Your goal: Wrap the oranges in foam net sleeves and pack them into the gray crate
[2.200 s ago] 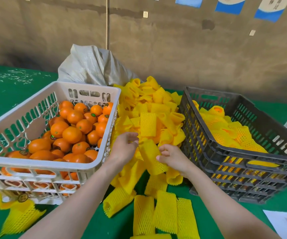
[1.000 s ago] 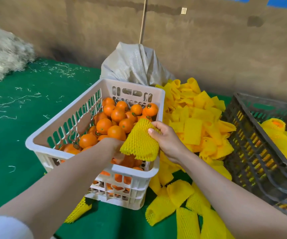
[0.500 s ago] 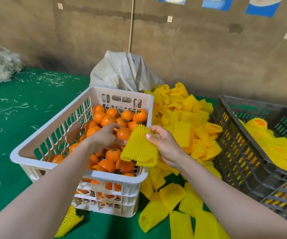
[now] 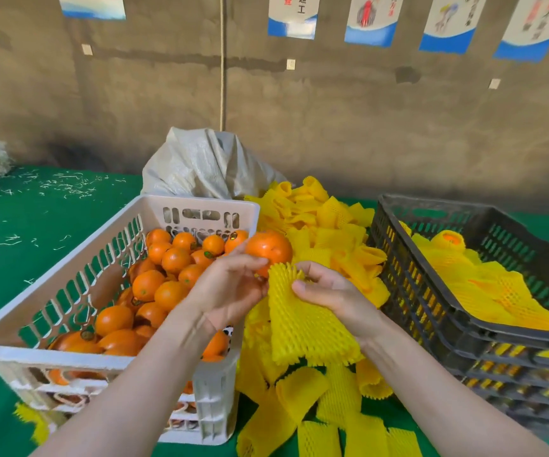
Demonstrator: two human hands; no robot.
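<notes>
My left hand [image 4: 230, 288] grips an orange [image 4: 271, 247] lifted just above the right rim of the white crate [image 4: 68, 268], which holds several loose oranges [image 4: 167, 268]. My right hand [image 4: 329, 291] pinches the top of a yellow foam net sleeve [image 4: 306, 321] that hangs right beside the orange, its upper edge touching the fruit's underside. The gray crate [image 4: 431, 311] stands at the right with several wrapped oranges [image 4: 484, 285] inside.
A heap of loose yellow sleeves [image 4: 325, 225] fills the gap between the two crates and spills toward me [image 4: 316, 410]. A gray woven sack [image 4: 207, 163] leans against the wall behind. Green cloth [image 4: 35, 219] with scattered shreds covers the surface at left.
My left hand has picked an orange out of the white crate and brought it right, up to the sleeve. The right hand with the sleeve has shifted right, off the crate.
</notes>
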